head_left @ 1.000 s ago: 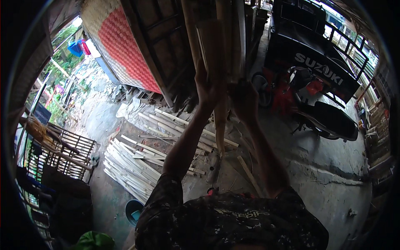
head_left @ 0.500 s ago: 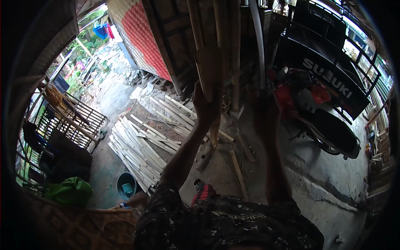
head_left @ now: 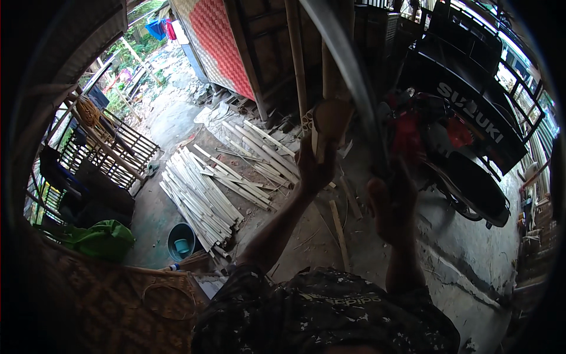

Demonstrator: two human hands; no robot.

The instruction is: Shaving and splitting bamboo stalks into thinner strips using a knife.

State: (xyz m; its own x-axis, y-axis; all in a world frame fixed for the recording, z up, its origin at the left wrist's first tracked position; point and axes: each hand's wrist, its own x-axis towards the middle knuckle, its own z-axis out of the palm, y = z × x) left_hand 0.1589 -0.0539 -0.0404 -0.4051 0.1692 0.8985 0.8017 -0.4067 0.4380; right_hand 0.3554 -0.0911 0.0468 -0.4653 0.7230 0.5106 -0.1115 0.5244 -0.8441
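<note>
In the middle, my left hand is closed around a tan bamboo piece, gripping it below its broad rounded upper end. To the right, my right hand is wrapped around the dark lower end of a machete. The machete's long curved blade rises past the bamboo, leaning up and to the left, and blurs slightly. Blade and bamboo look close together, but I cannot tell whether they touch. Shadow hides the handle and most of the right fingers.
Pale split bamboo strips lie heaped on the floor to the left, with bamboo poles beyond them. A blue bucket stands near the strips. At right is a red and black motorcycle with a dark cargo bed.
The view has shifted a little. My left hand and the bamboo have moved right and lower, and the bamboo's end has tipped toward me. The blade has swung from nearly upright to leaning left.
</note>
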